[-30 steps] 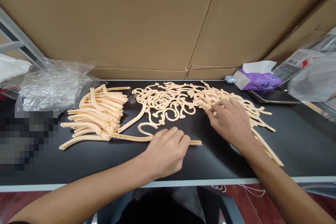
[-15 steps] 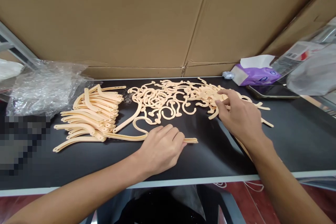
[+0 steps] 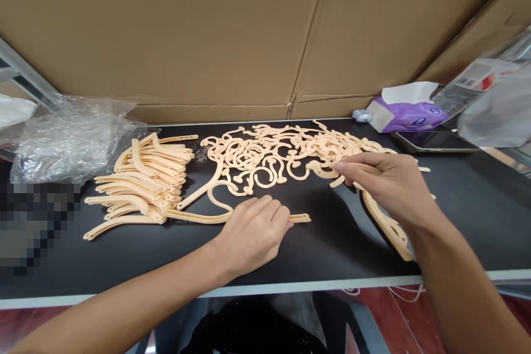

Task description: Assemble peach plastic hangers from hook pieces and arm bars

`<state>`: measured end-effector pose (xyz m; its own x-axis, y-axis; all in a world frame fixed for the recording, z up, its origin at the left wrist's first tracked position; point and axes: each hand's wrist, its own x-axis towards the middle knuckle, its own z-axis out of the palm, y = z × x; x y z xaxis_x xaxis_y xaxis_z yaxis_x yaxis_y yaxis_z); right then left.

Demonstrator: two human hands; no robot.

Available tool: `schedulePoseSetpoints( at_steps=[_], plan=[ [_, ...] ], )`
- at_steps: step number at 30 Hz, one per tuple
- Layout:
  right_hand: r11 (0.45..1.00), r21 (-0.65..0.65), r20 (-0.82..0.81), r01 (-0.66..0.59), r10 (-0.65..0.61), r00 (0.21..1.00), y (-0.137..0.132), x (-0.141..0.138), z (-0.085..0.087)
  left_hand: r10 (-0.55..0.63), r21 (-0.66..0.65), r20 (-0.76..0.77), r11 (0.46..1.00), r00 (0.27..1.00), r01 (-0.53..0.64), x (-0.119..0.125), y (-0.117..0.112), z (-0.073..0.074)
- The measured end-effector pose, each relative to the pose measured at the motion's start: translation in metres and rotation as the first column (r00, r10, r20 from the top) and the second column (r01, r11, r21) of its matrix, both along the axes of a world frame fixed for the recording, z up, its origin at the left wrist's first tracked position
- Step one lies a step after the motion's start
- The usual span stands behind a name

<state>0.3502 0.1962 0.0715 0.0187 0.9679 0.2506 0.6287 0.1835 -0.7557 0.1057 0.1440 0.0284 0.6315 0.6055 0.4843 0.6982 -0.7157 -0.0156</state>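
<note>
Two hands: I see both over the black surface (image 3: 332,243).
Left hand (image 3: 253,232): grip flat, fingers together, pressing on a long peach strip (image 3: 194,215).
Right hand (image 3: 390,182): grip pinching a curved peach arm (image 3: 388,229) beside the hook pile (image 3: 265,155).
Stack (image 3: 145,182): peach arms, far left.
Writing: tissue pack (image 3: 409,116) logo, too small to read.

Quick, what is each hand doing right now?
Left hand: open, lying flat on a hanger.
Right hand: closed, pinching a hook piece.
</note>
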Motion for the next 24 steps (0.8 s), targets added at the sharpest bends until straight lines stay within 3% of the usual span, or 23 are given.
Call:
schedulePoseSetpoints(
  at_steps=[3, 6, 13, 24],
  plan=[
    [0.942, -0.196, -0.026, -0.274, 0.275, 0.961, -0.005, 0.006, 0.007, 0.006, 0.031, -0.01, 1.0, 1.0, -0.006, 0.001, -0.001, 0.001],
    [0.855, -0.328, -0.002, -0.402, 0.425, 0.905, -0.007, 0.01, 0.007, -0.005, 0.06, -0.04, 0.998, 0.999, 0.007, 0.002, -0.001, 0.002],
    [0.773, -0.462, 0.007, -0.436, 0.494, 0.869, -0.004, 0.01, 0.003, -0.03, 0.053, -0.054, 0.998, 0.998, 0.033, 0.003, -0.002, 0.005],
    [0.715, -0.553, -0.011, -0.428, 0.507, 0.862, 0.001, 0.015, -0.003, -0.042, 0.08, -0.058, 0.996, 0.997, 0.047, 0.003, 0.0, 0.005]
  ],
)
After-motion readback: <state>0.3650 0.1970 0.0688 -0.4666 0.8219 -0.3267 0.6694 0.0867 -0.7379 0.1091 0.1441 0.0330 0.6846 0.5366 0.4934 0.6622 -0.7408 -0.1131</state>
